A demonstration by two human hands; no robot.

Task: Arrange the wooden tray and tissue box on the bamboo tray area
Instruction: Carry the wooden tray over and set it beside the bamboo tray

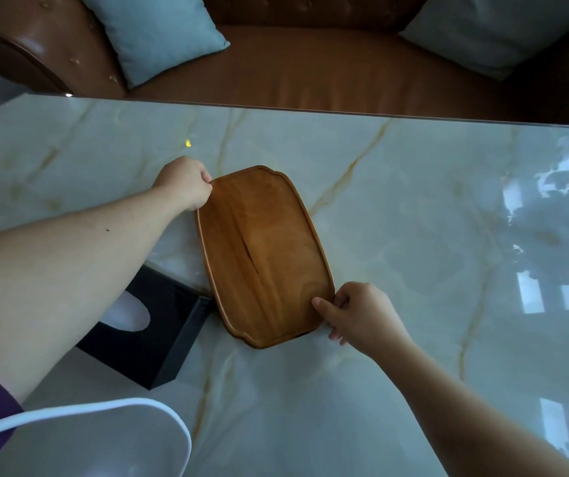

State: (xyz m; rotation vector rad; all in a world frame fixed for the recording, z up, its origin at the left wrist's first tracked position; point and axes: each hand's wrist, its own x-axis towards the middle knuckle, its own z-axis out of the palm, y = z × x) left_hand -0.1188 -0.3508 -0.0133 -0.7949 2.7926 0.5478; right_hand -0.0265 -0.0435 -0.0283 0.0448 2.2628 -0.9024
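A brown wooden tray (262,256) with scalloped corners lies flat near the middle of the marble table (431,218), turned at a slant. My left hand (185,184) pinches its far left corner. My right hand (358,315) grips its near right corner, thumb on the rim. A black tissue box (159,335) with a white tissue showing in its oval slot sits just left of the tray's near end, partly hidden under my left forearm.
A brown leather sofa (310,63) with two pale blue cushions (159,32) stands beyond the table's far edge. A white rounded object (104,438) fills the lower left corner. Window reflections glare on the table's right side.
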